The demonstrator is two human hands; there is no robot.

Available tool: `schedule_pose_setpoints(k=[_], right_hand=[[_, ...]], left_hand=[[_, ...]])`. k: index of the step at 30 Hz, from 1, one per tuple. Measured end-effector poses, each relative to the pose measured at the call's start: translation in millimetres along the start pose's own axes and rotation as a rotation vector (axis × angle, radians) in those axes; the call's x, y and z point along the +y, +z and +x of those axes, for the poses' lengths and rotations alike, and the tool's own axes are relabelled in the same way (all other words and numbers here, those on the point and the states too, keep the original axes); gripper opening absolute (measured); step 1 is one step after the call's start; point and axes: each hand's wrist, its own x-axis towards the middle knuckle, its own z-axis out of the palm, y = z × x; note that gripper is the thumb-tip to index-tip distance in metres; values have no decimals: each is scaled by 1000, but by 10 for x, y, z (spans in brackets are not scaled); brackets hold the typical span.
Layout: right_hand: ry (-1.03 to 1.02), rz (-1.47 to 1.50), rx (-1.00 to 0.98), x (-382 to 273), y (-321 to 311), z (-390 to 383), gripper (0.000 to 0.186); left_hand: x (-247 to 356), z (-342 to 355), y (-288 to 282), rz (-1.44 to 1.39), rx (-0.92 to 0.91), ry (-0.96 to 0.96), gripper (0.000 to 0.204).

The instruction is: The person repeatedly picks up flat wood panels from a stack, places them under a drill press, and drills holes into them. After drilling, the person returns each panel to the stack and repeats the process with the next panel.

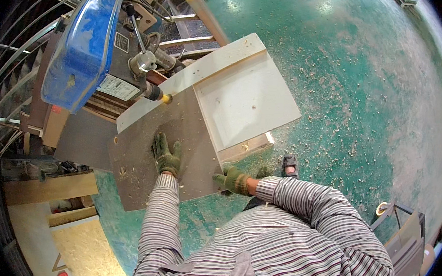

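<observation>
A grey-brown board (192, 130) lies under the drill press (79, 44), which has a blue housing and a bit with a yellow collar (167, 99) close over the board. My left hand (166, 156), in a green glove, lies on the board with its fingers spread. At the board's near right edge my gloved right hand (233, 180) has its fingers bent round the edge. A white panel (254, 101) and a long pale strip (223, 63) sit along the board's far and right sides. A round hole shows near the board's left edge.
Metal racks (10, 86) stand at the left. Wooden boards and offcuts (83, 247) are stacked at the lower left. A cart with a metal frame and panels (408, 236) stands at the lower right. The green floor (343, 86) is strewn with chips.
</observation>
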Motion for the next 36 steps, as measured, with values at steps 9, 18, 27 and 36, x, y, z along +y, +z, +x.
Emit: schedule_pose_setpoints(k=[9, 18, 27, 36], right_hand=[[72, 43, -74, 8, -20, 25, 34], [-258, -277, 351, -770, -849, -156, 35], [-1416, -850, 906, -4067, -2111, 407, 45], [-604, -2306, 774, -5385, -1733, 879, 35]], left_hand=[[-76, 6, 82, 18, 6, 1, 75], [-63, 2, -23, -29, 41, -16, 80], [-79, -53, -155, -115, -19, -92, 83], [-111, -80, -305, -191, -80, -148, 83]])
